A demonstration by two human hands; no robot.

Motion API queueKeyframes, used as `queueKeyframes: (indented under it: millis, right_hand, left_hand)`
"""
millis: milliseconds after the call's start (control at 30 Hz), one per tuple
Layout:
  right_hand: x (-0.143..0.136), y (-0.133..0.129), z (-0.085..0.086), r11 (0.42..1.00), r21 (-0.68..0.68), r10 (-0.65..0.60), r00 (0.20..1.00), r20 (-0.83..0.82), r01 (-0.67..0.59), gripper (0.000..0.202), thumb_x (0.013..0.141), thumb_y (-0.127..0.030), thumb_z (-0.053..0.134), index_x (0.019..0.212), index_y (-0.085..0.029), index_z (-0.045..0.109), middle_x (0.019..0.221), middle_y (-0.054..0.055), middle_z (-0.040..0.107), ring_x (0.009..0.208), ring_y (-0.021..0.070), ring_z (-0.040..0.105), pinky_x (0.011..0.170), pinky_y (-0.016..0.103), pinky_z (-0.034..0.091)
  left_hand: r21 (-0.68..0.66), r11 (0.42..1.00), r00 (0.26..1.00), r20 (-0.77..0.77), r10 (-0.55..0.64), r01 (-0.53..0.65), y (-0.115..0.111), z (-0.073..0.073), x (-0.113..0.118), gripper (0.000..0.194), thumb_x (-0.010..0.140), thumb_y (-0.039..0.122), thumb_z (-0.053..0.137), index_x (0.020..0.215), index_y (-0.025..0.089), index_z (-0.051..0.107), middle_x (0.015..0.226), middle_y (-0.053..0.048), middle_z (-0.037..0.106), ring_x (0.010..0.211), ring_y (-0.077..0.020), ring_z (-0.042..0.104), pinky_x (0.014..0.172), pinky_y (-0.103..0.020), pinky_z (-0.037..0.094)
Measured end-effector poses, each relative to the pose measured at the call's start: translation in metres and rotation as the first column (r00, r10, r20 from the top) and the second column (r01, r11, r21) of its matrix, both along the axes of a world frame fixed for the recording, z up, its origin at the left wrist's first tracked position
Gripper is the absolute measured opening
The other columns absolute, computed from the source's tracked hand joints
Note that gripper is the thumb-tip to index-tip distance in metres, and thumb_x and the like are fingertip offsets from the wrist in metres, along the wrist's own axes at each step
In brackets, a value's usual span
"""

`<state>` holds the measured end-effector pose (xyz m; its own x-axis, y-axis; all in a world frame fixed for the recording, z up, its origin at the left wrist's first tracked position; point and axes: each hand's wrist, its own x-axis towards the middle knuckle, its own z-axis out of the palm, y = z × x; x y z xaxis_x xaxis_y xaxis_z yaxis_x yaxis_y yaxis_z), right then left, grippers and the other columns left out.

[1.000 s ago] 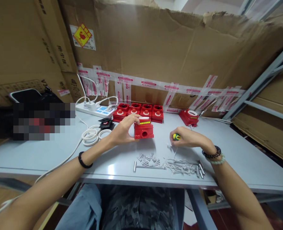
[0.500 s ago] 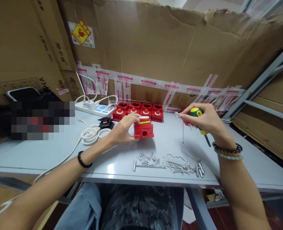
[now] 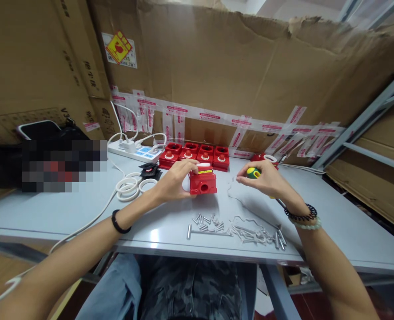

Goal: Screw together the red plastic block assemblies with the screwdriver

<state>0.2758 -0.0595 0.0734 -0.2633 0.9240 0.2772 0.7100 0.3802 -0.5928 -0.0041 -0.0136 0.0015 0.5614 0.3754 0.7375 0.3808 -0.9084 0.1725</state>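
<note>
My left hand (image 3: pixel 177 180) is closed around a red box-shaped housing (image 3: pixel 203 183) with a yellow label and a round hole in its near face, tilted up off the table. My right hand (image 3: pixel 261 178) is closed on a screwdriver (image 3: pixel 253 173) with a green and yellow handle, its shaft pointing back under the wrist. Close to the right fingertips runs a thin chain (image 3: pixel 233 194); whether they still pinch its end I cannot tell. Below the hands lie several small screws (image 3: pixel 203 221), a metal T-shaped bar (image 3: pixel 210 232) and a heap of chains (image 3: pixel 250 233).
Several red housings with round knobs (image 3: pixel 205 155) stand in a row at the back. A red part with a white ring (image 3: pixel 270 158) sits behind the right hand. At left are a power strip (image 3: pixel 143 153), a coiled white cable (image 3: pixel 126 189) and a black bag (image 3: pixel 3 164).
My right hand has moved left and down, toward the red housing, with the screwdriver in it. The chain near its fingertips has come lower. The left hand keeps its hold.
</note>
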Motion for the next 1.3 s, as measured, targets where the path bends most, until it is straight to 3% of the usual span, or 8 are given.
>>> queueKeyframes:
  millis: [133, 267, 500, 733, 967, 1167, 1300]
  right_hand:
    - [-0.011, -0.008, 0.0, 0.979, -0.202, -0.012, 0.995, -0.096, -0.008, 0.021, 0.072, -0.034, 0.068, 0.081, -0.015, 0.072, 0.062, 0.001, 0.065, 0.039, 0.0054, 0.042, 0.036, 0.021, 0.033]
    - [-0.022, -0.015, 0.001, 0.958, -0.282, 0.001, 0.988, -0.156, -0.046, 0.019, 0.072, -0.034, 0.069, 0.074, -0.015, 0.07, 0.06, 0.002, 0.064, 0.037, 0.0041, 0.041, 0.033, 0.019, 0.031]
    - [-0.028, -0.021, 0.0, 0.943, -0.305, 0.062, 0.971, -0.232, -0.133, 0.022, 0.069, -0.036, 0.075, 0.072, -0.015, 0.069, 0.059, 0.002, 0.065, 0.037, 0.004, 0.042, 0.033, 0.019, 0.031]
    - [-0.03, -0.018, -0.007, 0.942, -0.282, 0.079, 0.937, -0.342, -0.182, 0.025, 0.069, -0.038, 0.076, 0.07, -0.016, 0.066, 0.055, -0.002, 0.059, 0.036, 0.0031, 0.04, 0.035, 0.019, 0.029]
    - [-0.026, -0.02, -0.006, 0.949, -0.288, 0.01, 0.921, -0.388, -0.131, 0.019, 0.072, -0.033, 0.072, 0.081, -0.016, 0.072, 0.071, 0.003, 0.069, 0.039, 0.0024, 0.041, 0.034, 0.018, 0.028]
    - [-0.033, -0.017, -0.013, 0.939, -0.322, -0.023, 0.913, -0.407, -0.12, 0.016, 0.068, -0.03, 0.073, 0.075, -0.016, 0.072, 0.054, -0.002, 0.059, 0.036, 0.0033, 0.04, 0.033, 0.018, 0.028]
    - [-0.041, -0.017, -0.017, 0.946, -0.314, -0.057, 0.905, -0.422, -0.087, 0.016, 0.068, -0.031, 0.073, 0.07, -0.016, 0.07, 0.054, -0.002, 0.059, 0.036, 0.003, 0.04, 0.033, 0.019, 0.028]
  left_hand:
    - [0.016, 0.999, 0.999, 0.001, 0.035, -0.035, -0.002, 0.001, 0.002, 0.044, 0.069, 0.028, 0.072, 0.104, 0.02, 0.047, 0.112, -0.01, 0.062, 0.114, -0.0293, 0.056, 0.093, -0.044, 0.044]
    - [0.019, 0.996, 0.996, 0.026, 0.085, -0.085, -0.004, 0.001, 0.007, 0.046, 0.069, 0.029, 0.071, 0.107, 0.02, 0.046, 0.117, -0.011, 0.061, 0.113, -0.0289, 0.057, 0.092, -0.043, 0.043]
    - [-0.025, 0.974, 0.971, 0.078, 0.227, -0.226, -0.01, 0.003, 0.019, 0.054, 0.064, 0.025, 0.073, 0.11, 0.02, 0.044, 0.112, -0.01, 0.063, 0.105, -0.0289, 0.059, 0.088, -0.042, 0.04]
    - [-0.002, 0.956, 0.955, 0.06, 0.292, -0.292, -0.011, 0.011, 0.03, 0.049, 0.066, 0.028, 0.071, 0.107, 0.019, 0.046, 0.108, -0.009, 0.064, 0.098, -0.0281, 0.06, 0.082, -0.04, 0.039]
    - [-0.015, 0.942, 0.942, -0.022, 0.335, -0.336, -0.016, 0.021, 0.046, 0.043, 0.068, 0.03, 0.07, 0.103, 0.02, 0.047, 0.108, -0.008, 0.064, 0.098, -0.0285, 0.058, 0.08, -0.039, 0.037]
    - [0.002, 0.932, 0.931, -0.03, 0.363, -0.363, -0.016, 0.017, 0.046, 0.041, 0.071, 0.036, 0.068, 0.102, 0.019, 0.048, 0.106, -0.008, 0.063, 0.097, -0.0282, 0.056, 0.079, -0.039, 0.036]
    - [0.024, 0.93, 0.93, -0.037, 0.366, -0.366, -0.015, 0.013, 0.046, 0.044, 0.071, 0.041, 0.068, 0.104, 0.019, 0.048, 0.107, -0.009, 0.063, 0.097, -0.0291, 0.056, 0.079, -0.04, 0.035]
